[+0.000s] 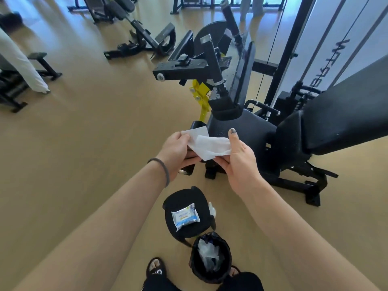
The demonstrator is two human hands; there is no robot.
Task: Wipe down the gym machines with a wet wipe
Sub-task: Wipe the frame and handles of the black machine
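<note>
Nearest the feet stands a small black bin [211, 258] lined with a bag and holding crumpled used wipes. Just beyond it a low black stool [186, 213] carries the wipe packet [184, 216] on its seat.

Above these, both arms reach forward. The left hand [175, 152] pinches one edge of the wet wipe [210, 144] between thumb and fingers, and the right hand [239, 158] grips the opposite edge, thumb on top. The sheet hangs between them, partly unfolded, with one corner doubled over, held in the air just in front of the machine's seat pad [247, 133].

The step in hand looks like opening the wipe out. It is best spread flat and then folded once into a pad, so a broad damp face meets the vinyl and a fresh side is left to turn to.

Past the hands, the seat shows droplets, and so does the black arm [182, 68] with its yellow bracket [201, 95]. The backrest [344, 114] lies to the right. Further off across the tan floor [84, 122] stand other machines [144, 38].
</note>
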